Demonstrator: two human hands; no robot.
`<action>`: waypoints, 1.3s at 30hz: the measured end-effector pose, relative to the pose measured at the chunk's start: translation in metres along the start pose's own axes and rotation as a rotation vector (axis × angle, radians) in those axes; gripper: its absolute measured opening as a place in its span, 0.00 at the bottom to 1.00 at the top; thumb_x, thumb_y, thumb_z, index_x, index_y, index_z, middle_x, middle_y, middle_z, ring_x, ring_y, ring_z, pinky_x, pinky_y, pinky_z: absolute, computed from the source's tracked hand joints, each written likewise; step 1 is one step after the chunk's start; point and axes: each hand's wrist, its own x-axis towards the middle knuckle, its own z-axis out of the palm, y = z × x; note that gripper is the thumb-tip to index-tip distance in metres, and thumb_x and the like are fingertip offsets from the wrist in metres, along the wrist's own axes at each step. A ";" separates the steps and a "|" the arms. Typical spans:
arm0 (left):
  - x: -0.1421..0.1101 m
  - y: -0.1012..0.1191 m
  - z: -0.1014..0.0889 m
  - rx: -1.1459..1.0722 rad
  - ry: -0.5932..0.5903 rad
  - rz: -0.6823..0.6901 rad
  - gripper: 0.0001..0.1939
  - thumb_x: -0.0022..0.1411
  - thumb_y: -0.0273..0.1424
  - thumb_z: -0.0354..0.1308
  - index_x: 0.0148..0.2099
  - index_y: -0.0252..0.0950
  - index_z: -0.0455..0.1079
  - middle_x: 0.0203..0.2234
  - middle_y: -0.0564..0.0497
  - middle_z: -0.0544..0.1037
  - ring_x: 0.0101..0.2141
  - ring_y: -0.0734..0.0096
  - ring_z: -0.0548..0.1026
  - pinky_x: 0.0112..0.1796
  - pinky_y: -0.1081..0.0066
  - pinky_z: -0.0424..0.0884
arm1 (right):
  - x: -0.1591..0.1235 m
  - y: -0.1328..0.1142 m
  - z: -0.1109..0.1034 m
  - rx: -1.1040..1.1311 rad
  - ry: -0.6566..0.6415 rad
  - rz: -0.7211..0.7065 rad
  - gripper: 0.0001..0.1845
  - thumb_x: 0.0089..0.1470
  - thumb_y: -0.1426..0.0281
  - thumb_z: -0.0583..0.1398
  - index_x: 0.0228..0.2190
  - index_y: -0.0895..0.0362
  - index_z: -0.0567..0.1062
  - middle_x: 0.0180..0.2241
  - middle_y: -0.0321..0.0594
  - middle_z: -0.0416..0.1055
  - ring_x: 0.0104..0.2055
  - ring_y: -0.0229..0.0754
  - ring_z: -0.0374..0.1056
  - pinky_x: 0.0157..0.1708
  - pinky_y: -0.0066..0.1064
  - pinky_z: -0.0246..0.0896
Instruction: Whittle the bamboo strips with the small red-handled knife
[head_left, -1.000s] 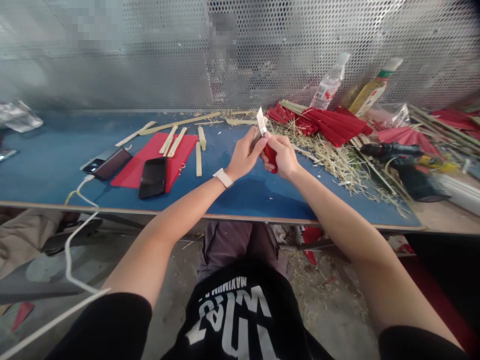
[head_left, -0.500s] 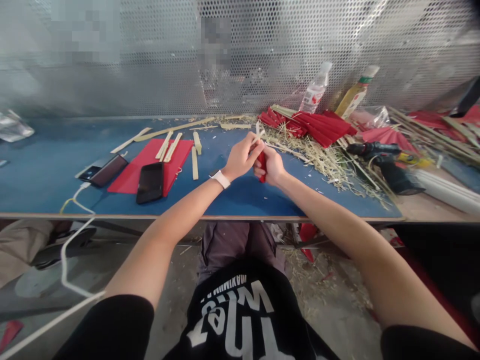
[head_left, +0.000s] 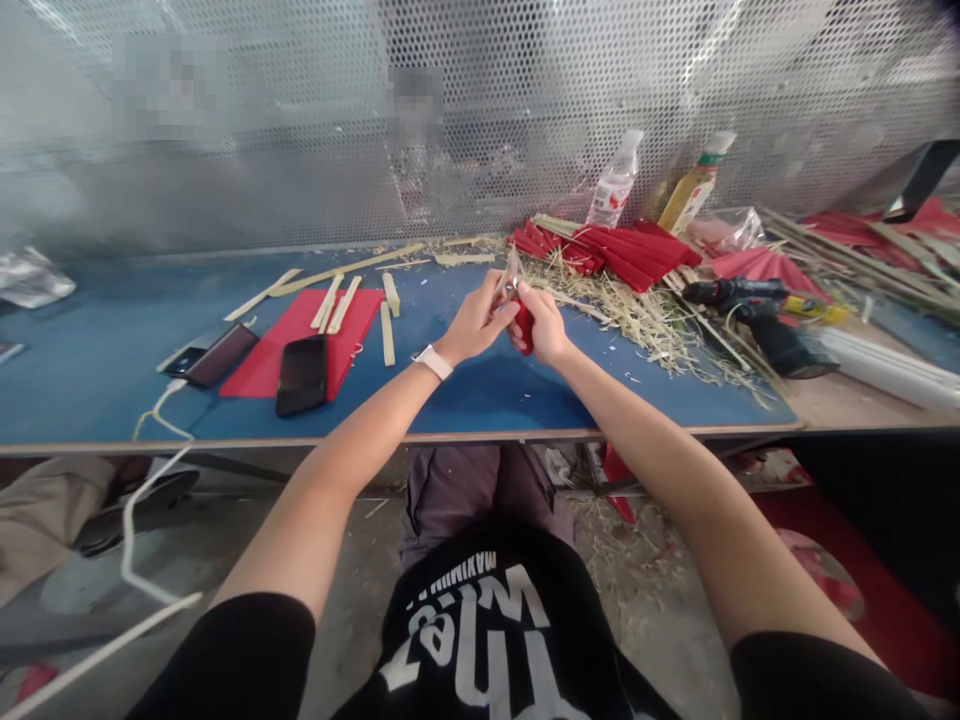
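Over the blue tabletop, my right hand (head_left: 541, 322) is wrapped round a red-handled knife (head_left: 524, 328), its metal blade pointing up and away from me. My left hand (head_left: 480, 315), with a white band on the wrist, is close against it on the left. Its fingers are closed on a thin bamboo strip (head_left: 500, 285) beside the blade; most of the strip is hidden by the fingers. Left of my hands, short bamboo strips (head_left: 387, 333) lie on the table. Two more strips (head_left: 344, 303) rest on a red folder (head_left: 255, 375).
A black phone (head_left: 301, 374) lies on the folder, and a cabled device (head_left: 220, 354) beside it. Shavings (head_left: 637, 320), folded red cloth (head_left: 630, 255), a cordless drill (head_left: 765, 315) and two bottles (head_left: 616, 180) (head_left: 694, 185) occupy the right. A perforated metal panel (head_left: 300, 150) stands behind.
My hands stay together at nearly the same spot. The knife has tilted, and its blade now shows more plainly, while the pale strip ends seen above my fingers are less visible.
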 end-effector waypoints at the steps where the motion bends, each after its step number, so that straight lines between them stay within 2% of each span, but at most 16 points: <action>1: 0.000 0.001 -0.001 0.009 -0.002 0.004 0.38 0.78 0.72 0.48 0.61 0.43 0.68 0.31 0.54 0.72 0.27 0.66 0.73 0.34 0.63 0.72 | 0.000 -0.001 -0.001 -0.001 -0.009 0.005 0.35 0.65 0.32 0.67 0.30 0.48 0.68 0.16 0.27 0.60 0.14 0.37 0.54 0.13 0.30 0.49; 11: -0.002 0.004 -0.007 0.024 -0.023 -0.020 0.35 0.81 0.68 0.49 0.62 0.43 0.72 0.31 0.52 0.79 0.27 0.65 0.77 0.34 0.65 0.74 | -0.005 -0.013 0.001 0.054 -0.097 0.035 0.36 0.67 0.33 0.68 0.32 0.48 0.66 0.16 0.23 0.60 0.13 0.33 0.53 0.12 0.27 0.48; 17: -0.003 0.007 -0.005 -0.035 -0.049 -0.014 0.36 0.81 0.69 0.47 0.57 0.42 0.73 0.29 0.53 0.77 0.27 0.67 0.76 0.34 0.65 0.74 | -0.005 -0.008 0.000 0.056 -0.140 0.001 0.36 0.67 0.33 0.69 0.32 0.49 0.66 0.16 0.24 0.61 0.13 0.33 0.53 0.12 0.26 0.48; 23: -0.003 0.011 -0.002 -0.031 -0.002 -0.035 0.36 0.79 0.70 0.50 0.54 0.42 0.72 0.26 0.55 0.73 0.25 0.69 0.72 0.31 0.66 0.70 | -0.007 -0.007 0.005 0.070 -0.068 0.038 0.36 0.68 0.33 0.68 0.32 0.48 0.65 0.16 0.23 0.60 0.13 0.34 0.52 0.12 0.26 0.48; 30: -0.004 0.018 0.002 -0.010 0.032 -0.048 0.38 0.79 0.72 0.48 0.54 0.41 0.74 0.30 0.52 0.78 0.29 0.67 0.77 0.34 0.66 0.74 | -0.008 -0.001 0.007 0.166 -0.038 0.044 0.35 0.67 0.34 0.69 0.33 0.48 0.64 0.17 0.23 0.59 0.14 0.33 0.51 0.13 0.26 0.46; 36: -0.006 0.011 0.001 0.061 0.043 -0.025 0.36 0.81 0.68 0.48 0.57 0.41 0.75 0.27 0.54 0.76 0.24 0.68 0.74 0.32 0.66 0.70 | -0.009 0.001 0.009 0.117 0.033 -0.016 0.35 0.66 0.34 0.70 0.32 0.49 0.66 0.18 0.25 0.60 0.14 0.33 0.53 0.14 0.27 0.45; 39: -0.006 0.007 0.000 0.125 0.052 -0.006 0.33 0.82 0.66 0.50 0.57 0.42 0.74 0.28 0.54 0.75 0.24 0.67 0.74 0.32 0.66 0.70 | -0.007 0.003 0.011 0.138 0.053 0.001 0.36 0.65 0.32 0.69 0.33 0.49 0.67 0.18 0.24 0.60 0.14 0.33 0.52 0.13 0.27 0.47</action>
